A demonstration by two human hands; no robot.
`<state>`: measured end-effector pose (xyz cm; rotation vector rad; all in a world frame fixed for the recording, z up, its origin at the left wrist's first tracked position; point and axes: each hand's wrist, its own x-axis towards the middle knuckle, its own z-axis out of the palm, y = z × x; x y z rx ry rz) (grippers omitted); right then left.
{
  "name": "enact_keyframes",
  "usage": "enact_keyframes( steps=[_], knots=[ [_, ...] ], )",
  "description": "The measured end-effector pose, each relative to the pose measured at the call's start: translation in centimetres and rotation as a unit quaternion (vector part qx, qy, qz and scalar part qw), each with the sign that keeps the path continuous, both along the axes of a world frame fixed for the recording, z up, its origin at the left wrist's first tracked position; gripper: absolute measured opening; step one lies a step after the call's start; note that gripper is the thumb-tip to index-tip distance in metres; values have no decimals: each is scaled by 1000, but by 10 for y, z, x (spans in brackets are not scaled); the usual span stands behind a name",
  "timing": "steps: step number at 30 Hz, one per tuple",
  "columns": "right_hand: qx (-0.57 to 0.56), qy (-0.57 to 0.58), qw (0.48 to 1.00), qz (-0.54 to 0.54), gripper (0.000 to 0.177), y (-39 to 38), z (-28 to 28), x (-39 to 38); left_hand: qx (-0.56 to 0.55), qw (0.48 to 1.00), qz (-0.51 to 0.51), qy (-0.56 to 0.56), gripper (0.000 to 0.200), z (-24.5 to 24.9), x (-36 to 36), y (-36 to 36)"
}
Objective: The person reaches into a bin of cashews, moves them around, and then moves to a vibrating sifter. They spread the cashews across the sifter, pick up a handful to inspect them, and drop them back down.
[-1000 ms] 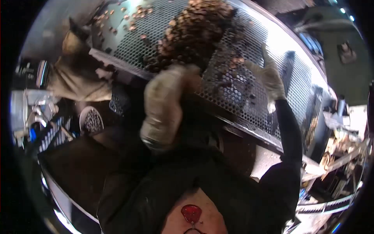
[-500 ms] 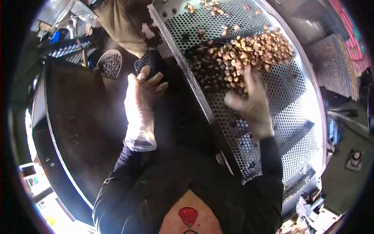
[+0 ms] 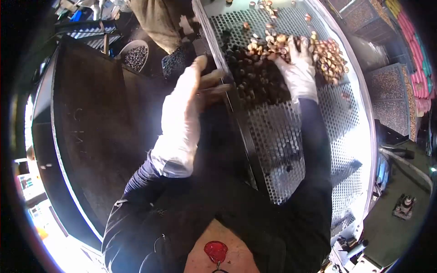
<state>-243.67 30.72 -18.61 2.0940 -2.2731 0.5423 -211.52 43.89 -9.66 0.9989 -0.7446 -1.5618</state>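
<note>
At far left lies a dark panel [image 3: 91,127], sloping away from me. Past its far edge stands a bowl [image 3: 135,57] of small dark bits, and just right of that hangs a tan sack [image 3: 157,20].

My left grip [image 3: 189,98] is gloved and blurred, and it hovers above the gap between the panel and the screen [image 3: 282,150]. Its fingers are spread loose and I see nothing in it. I judge it rides up there for balance, clear of the work.

The screen is a long perforated metal sheet running from near to far, with a raised rim [image 3: 366,118] along its right side. I take the holes to be there to let small scraps drop while the rim keeps the load from rolling off.

The nuts [image 3: 330,57] are heaped at the far end of the screen, brown and tan, with a few strays farther still. The near stretch of the screen has only odd bits on it.

My right grip [image 3: 298,68], gloved too, lies flat on the heap with its palm down and fingers wide. It closes on nothing. A flat hand suits pushing many nuts at once.

At far right, off the screen, sit trays [image 3: 387,91] filled with more brown pieces.
</note>
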Motion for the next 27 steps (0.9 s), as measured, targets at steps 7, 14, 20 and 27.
enact_keyframes(
  steps=[7,14,20,27],
  knots=[
    [-38,-197,971,-134,100,-23,50,-78,226,897,-212,316,157,4,-70,-34],
    [47,-141,954,-262,116,-49,-14,-153,312,880,-108,342,110,-27,-109,-90],
    [145,-285,913,-253,104,-47,45,-32,378,882,-65,275,96,-37,-150,-142],
    [77,-561,823,-47,74,-64,20,-5,326,930,-10,170,87,-52,-205,-196]
  ],
)
